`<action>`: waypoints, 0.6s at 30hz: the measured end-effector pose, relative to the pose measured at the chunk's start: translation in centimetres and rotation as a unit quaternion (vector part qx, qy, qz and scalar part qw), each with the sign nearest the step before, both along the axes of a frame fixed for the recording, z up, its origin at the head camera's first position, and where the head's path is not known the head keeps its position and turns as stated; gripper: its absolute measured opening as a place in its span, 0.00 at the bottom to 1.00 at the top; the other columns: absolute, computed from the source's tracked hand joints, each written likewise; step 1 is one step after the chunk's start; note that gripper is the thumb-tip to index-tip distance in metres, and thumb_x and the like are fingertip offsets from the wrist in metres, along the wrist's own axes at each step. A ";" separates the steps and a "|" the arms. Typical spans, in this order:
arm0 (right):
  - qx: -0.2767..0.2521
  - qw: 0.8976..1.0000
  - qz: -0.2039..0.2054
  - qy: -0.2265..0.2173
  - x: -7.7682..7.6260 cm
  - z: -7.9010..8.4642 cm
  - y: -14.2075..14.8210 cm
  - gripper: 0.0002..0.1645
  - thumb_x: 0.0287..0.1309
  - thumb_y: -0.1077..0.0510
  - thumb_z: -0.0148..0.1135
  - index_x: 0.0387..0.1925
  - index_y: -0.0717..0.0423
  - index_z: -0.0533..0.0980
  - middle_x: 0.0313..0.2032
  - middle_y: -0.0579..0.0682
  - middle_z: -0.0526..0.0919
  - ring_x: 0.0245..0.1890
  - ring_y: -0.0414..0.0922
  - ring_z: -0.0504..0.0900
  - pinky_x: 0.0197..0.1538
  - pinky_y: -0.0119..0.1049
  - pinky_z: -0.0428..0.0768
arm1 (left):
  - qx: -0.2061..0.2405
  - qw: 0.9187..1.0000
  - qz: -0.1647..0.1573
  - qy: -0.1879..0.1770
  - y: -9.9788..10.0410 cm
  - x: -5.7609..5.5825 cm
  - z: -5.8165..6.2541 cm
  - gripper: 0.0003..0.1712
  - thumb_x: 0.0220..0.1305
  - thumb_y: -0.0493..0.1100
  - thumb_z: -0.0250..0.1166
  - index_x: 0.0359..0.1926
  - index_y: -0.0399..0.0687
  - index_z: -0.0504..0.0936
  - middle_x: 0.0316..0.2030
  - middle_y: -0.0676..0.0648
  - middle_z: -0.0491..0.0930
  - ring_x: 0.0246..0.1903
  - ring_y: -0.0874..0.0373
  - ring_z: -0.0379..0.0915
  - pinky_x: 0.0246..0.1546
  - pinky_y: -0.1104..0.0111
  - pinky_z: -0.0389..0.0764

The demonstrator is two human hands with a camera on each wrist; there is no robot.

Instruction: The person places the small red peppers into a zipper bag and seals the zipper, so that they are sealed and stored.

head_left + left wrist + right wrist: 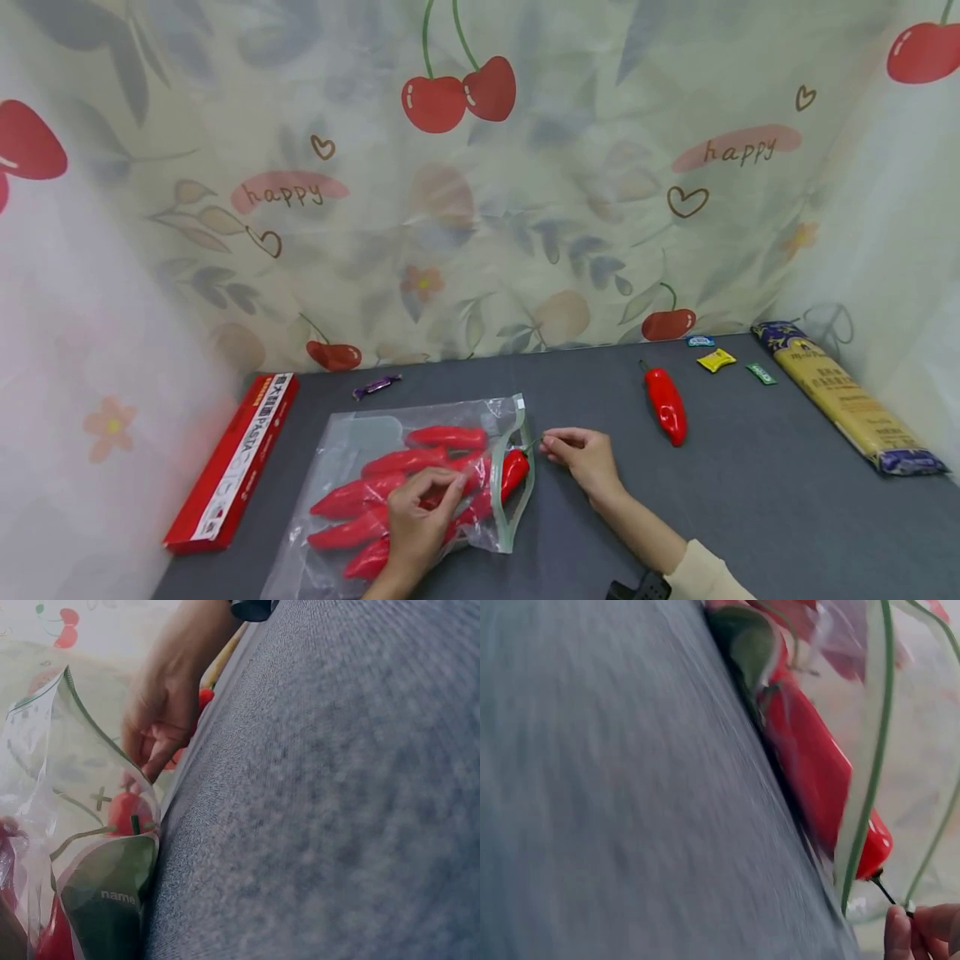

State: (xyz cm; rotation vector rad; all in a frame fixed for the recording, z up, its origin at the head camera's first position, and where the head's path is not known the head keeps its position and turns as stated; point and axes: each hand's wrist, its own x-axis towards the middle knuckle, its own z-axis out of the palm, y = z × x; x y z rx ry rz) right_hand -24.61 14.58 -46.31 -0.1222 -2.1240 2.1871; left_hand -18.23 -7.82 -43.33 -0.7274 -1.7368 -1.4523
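Observation:
A clear zip bag with a pale green seal lies on the dark table, holding several red chili peppers. My left hand is over the bag, thumb and fingers pinching its upper film near the mouth. At the bag's opening, one red chili pepper lies partly inside, its stem end towards the right. My right hand pinches that pepper's thin stem between thumb and fingertips. In the right wrist view the dark stem runs from the pepper to the fingertips. The left wrist view barely shows the left hand.
Another red chili pepper lies to the right. Beyond it are blue, yellow and green small wrappers and a yellow pasta packet. A red pasta box stands left, and a purple wrapped candy lies behind the bag.

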 end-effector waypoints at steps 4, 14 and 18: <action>0.007 1.000 0.006 0.011 0.8 -0.2 -1.6 0.12 0.48 0.67 0.65 0.36 0.72 0.79 0.29 0.59 0.85 0.26 0.37 0.83 0.31 0.27 0.82 | 0.000 1.000 -0.008 0.017 0.1 0.0 0.2 0.10 0.40 0.18 0.65 0.25 0.31 0.81 0.22 0.37 0.81 0.25 0.64 0.79 0.24 0.81 0.78; 0.072 0.988 0.134 0.038 2.0 -0.6 -3.3 0.14 0.49 0.62 0.66 0.36 0.70 0.80 0.33 0.62 0.85 0.26 0.32 0.80 0.32 0.24 0.79 | -0.009 1.000 0.010 0.014 0.1 0.2 0.5 0.09 0.41 0.19 0.66 0.25 0.31 0.81 0.22 0.37 0.81 0.25 0.61 0.80 0.26 0.81 0.79; 0.047 0.987 0.149 0.041 1.2 -0.5 -1.7 0.17 0.50 0.63 0.65 0.39 0.73 0.78 0.35 0.63 0.84 0.30 0.33 0.82 0.37 0.24 0.80 | -0.007 1.000 0.006 0.019 0.1 0.1 0.5 0.10 0.40 0.19 0.66 0.25 0.31 0.81 0.22 0.36 0.82 0.25 0.60 0.80 0.25 0.80 0.79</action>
